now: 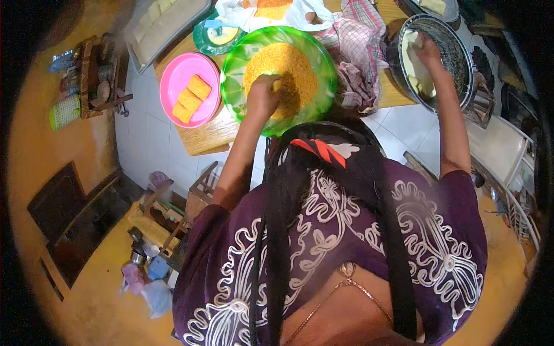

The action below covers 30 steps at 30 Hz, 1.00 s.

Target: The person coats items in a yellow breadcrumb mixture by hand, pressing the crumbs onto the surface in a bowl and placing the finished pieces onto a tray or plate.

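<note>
My left hand (263,96) is over the orange crumbs (283,60) in a green-and-white plastic basin (324,82), its fingers closed on a small pale yellow food piece (276,85). My right hand (426,51) reaches into a dark metal pot (400,78) at the right, at a pale batter or dough (415,71); whether the fingers hold any of it cannot be told. Left of the basin, crumb-coated rectangular pieces (190,99) lie on a pink plate (173,86). Behind that plate, a green dish (201,39) holds a pale yellow substance and a blue-handled utensil (214,24).
The wooden table (203,138) has a tray of pale pieces (134,52) at its back left. An open white plastic bag (242,15) with orange crumbs lies behind the basin. A checked cloth (357,47) is bunched between basin and pot. Another metal container (452,8) stands behind the pot.
</note>
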Each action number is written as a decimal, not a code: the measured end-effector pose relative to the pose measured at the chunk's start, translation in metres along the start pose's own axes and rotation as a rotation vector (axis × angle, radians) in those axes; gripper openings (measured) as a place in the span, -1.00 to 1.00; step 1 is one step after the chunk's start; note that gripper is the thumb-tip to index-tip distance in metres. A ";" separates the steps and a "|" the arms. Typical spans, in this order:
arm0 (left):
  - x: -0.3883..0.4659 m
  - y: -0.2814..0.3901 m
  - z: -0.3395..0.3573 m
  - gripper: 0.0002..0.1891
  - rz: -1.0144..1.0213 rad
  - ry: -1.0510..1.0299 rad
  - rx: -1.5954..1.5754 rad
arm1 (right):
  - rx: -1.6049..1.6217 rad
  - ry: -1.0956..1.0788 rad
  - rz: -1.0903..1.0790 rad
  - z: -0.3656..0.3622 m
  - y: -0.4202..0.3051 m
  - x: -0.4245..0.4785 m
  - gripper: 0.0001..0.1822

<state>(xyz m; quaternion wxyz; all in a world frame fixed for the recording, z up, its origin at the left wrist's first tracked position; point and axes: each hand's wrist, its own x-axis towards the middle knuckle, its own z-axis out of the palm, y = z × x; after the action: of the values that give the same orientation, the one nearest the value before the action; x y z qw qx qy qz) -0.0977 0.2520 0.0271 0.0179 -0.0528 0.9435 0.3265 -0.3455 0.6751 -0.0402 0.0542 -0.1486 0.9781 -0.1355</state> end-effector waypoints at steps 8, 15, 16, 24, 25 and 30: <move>-0.001 -0.001 0.014 -0.75 0.100 -0.081 0.124 | -0.040 0.061 -0.051 0.005 0.011 0.003 -0.55; -0.009 0.010 -0.002 -0.77 -0.020 -0.128 0.126 | -0.102 -0.065 -0.050 -0.009 -0.006 0.000 -0.44; -0.011 0.006 0.000 -0.76 0.055 -0.099 0.153 | -0.081 -0.076 -0.035 -0.004 0.002 0.003 -0.44; -0.006 -0.017 0.005 -0.80 -0.211 -0.123 -0.166 | -0.089 0.012 -0.084 0.020 0.033 0.012 -0.42; -0.004 -0.020 0.007 -0.82 -0.305 -0.136 -0.367 | -0.094 0.024 -0.086 0.023 0.040 0.012 -0.42; -0.006 -0.021 0.019 -0.82 -0.415 -0.160 -0.613 | -0.163 -0.096 0.005 0.004 0.006 0.011 -0.43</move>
<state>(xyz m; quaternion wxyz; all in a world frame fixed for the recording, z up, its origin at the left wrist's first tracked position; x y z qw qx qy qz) -0.0898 0.2484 -0.0004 0.1408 -0.2199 0.7668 0.5864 -0.3573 0.6758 -0.0462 0.0893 -0.1565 0.9825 -0.0478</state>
